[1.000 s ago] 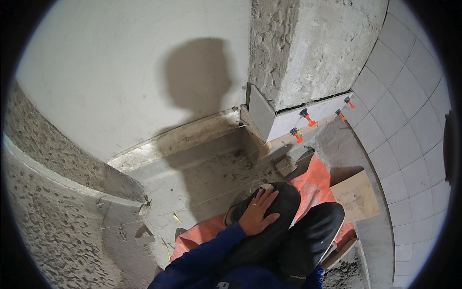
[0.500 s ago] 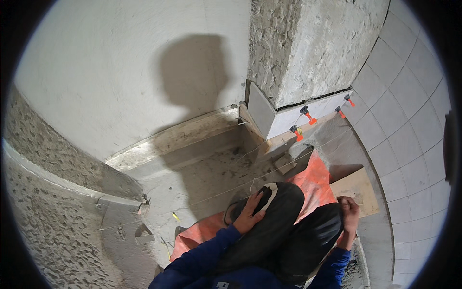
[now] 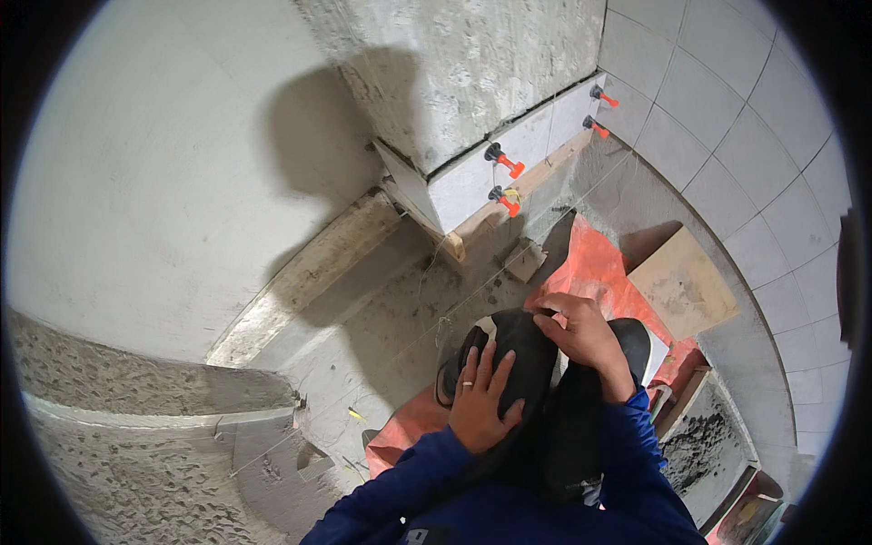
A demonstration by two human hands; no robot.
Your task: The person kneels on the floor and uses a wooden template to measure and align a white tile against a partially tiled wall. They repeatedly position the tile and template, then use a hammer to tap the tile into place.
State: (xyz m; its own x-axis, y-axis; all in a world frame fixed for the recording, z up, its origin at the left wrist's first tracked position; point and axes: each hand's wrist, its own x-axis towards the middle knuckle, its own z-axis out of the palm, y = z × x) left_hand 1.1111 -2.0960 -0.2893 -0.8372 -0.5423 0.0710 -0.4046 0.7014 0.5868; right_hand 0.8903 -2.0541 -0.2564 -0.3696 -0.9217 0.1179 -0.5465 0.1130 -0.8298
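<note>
My left hand [image 3: 486,400] lies flat on my left knee, fingers spread over the dark trousers [image 3: 531,363]; a ring shows on one finger. Beside the same knee is my right hand [image 3: 586,334], its thumb and fingertips drawn together at the cloth. What is pinched there, if anything, is too small to make out. A pale band [image 3: 484,325] crosses the front of the left knee. Beyond my hands, light tiles [image 3: 472,189] line the pillar's base. Orange-and-black levelling clips [image 3: 505,161] stick out from them.
An orange sheet [image 3: 595,259] lies under my legs, with a tan board [image 3: 686,283] at the right. Dark mortar fills a trough [image 3: 704,436] at lower right. A thin string [image 3: 490,280] crosses ahead of me. Grey tiles [image 3: 727,118] cover the right wall.
My right hand has gone from my right knee to the left one. My left hand has flattened on the knee. The view has swung right, bringing the mortar trough further into sight.
</note>
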